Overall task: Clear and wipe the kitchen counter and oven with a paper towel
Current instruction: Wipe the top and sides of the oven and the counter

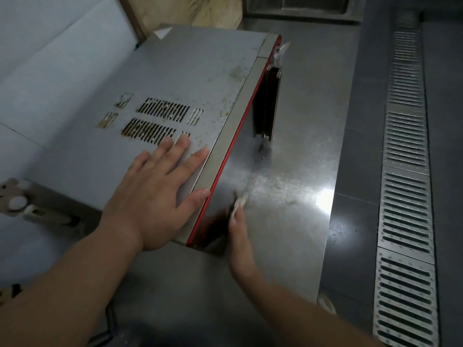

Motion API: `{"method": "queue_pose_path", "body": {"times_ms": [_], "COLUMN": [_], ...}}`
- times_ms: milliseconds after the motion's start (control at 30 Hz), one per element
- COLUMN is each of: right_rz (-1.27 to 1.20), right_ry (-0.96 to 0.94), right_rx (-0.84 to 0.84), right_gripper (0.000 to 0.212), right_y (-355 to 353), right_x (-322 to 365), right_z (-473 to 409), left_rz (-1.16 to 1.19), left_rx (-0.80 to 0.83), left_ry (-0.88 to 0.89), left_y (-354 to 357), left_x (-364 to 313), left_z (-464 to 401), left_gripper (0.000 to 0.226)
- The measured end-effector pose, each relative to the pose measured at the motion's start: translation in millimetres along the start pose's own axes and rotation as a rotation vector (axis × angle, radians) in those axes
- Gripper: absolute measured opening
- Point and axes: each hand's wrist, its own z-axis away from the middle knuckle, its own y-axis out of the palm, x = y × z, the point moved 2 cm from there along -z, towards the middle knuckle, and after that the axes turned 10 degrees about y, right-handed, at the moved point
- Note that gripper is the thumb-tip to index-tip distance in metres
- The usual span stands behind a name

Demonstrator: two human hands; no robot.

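A grey metal oven (195,78) with a red front edge stands on the steel counter (295,171); its top is stained and has vent slots. My left hand (155,196) lies flat on the oven's top near the front edge, fingers spread. My right hand (240,241) reaches along the oven's front face low over the counter and pinches a small crumpled paper towel (240,200) at its fingertips. The hand and towel are blurred. The oven's dark handle (269,103) sticks out over the counter.
A metal floor drain grate (406,196) runs along the dark floor to the right of the counter. A white wall panel (50,71) is behind the oven. Metal brackets (17,199) stick out at the left. A sink edge (300,11) shows at the top.
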Motion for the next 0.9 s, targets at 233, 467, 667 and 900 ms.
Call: {"method": "queue_pose_path", "body": {"times_ms": [233, 467, 667, 900], "right_rz": [-0.054, -0.130, -0.017, 0.309], "right_ry": [0.017, -0.019, -0.224, -0.486], "right_rx": [-0.016, -0.171, -0.033, -0.016], "right_gripper": [0.073, 0.086, 0.074, 0.075], "right_y": [18, 6, 22, 69], "right_x": [-32, 50, 71, 51], "right_z": [46, -60, 7, 120], "left_rz": [0.004, 0.011, 0.020, 0.033], "left_rx": [-0.013, -0.020, -0.014, -0.013], "left_ry": [0.006, 0.000, -0.009, -0.012], "left_y": [2, 3, 1, 1], "left_x": [1, 1, -1, 1], "left_z": [0, 0, 0, 0], "left_gripper": [0.070, 0.069, 0.066, 0.062]}}
